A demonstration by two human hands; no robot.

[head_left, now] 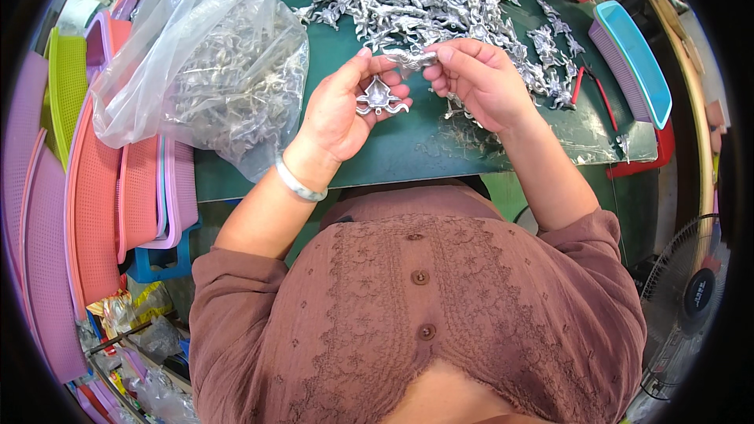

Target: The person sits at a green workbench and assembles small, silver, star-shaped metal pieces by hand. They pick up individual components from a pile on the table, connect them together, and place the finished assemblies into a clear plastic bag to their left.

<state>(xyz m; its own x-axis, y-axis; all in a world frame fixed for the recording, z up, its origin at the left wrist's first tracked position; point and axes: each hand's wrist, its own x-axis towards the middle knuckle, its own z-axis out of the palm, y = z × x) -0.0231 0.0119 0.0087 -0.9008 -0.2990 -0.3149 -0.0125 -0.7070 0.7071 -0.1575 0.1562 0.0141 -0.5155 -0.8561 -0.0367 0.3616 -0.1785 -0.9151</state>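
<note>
Hands (pixel 491 86) hold two silvery metal castings (pixel 408 60), the upper partly hidden.

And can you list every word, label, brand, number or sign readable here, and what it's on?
Fan: pale lettering on its dark hub, too small and slanted to quote reliably.
Yellow package, lower left: coloured print, too small and blurred to read.
Metal piece in the left hand: no lettering can be made out.
Clear bag: no lettering can be made out.
Elsewhere: nothing I can read with confidence.
</note>
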